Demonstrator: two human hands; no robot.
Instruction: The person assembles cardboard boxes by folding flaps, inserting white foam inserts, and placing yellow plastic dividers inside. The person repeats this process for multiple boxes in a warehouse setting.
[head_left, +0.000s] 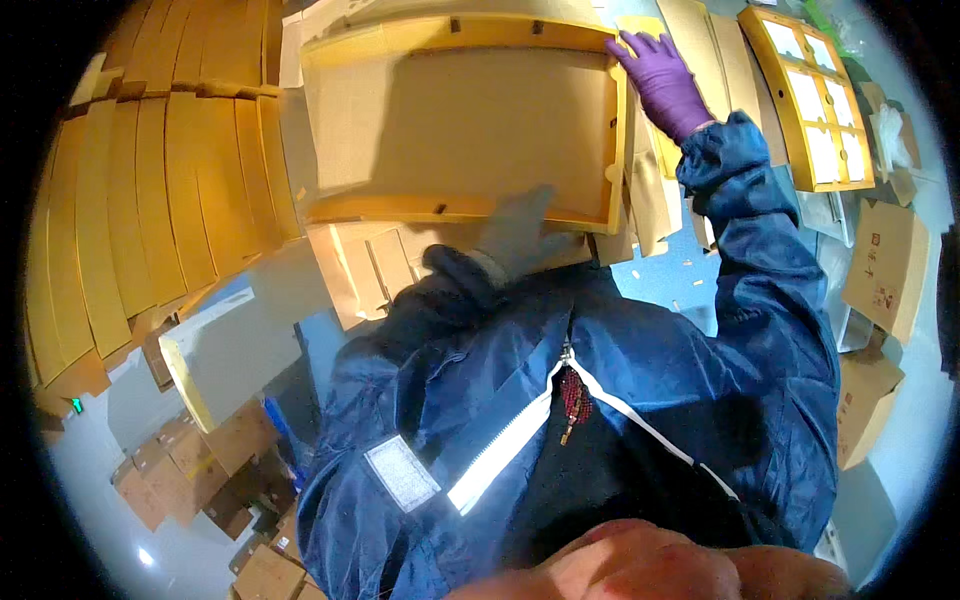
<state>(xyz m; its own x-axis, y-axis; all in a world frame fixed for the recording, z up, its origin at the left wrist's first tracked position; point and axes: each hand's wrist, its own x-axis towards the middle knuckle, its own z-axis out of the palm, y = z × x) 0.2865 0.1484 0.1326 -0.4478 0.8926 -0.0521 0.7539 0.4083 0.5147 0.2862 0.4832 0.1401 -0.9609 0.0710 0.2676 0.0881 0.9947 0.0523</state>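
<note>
A large shallow cardboard tray [480,120] with yellow-brown walls lies in front of me, its inside bare and partly in shadow. My right hand [665,85], in a purple glove, is at its far right corner. The fingers are stretched and spread, with the tips touching or just beside the rim. My left hand [512,238], in a greyish glove and shaded, lies across the near wall. Its fingers reach toward the inside and stand apart; the shadow blurs their exact contact.
Stacked flat cardboard [160,200] fills the left side. At the far right stands a yellow divided box [812,100] with white panels. Cardboard boxes [885,270] sit on the right, and more boxes [185,460] lie at lower left. Beside me leans a pale panel [235,350].
</note>
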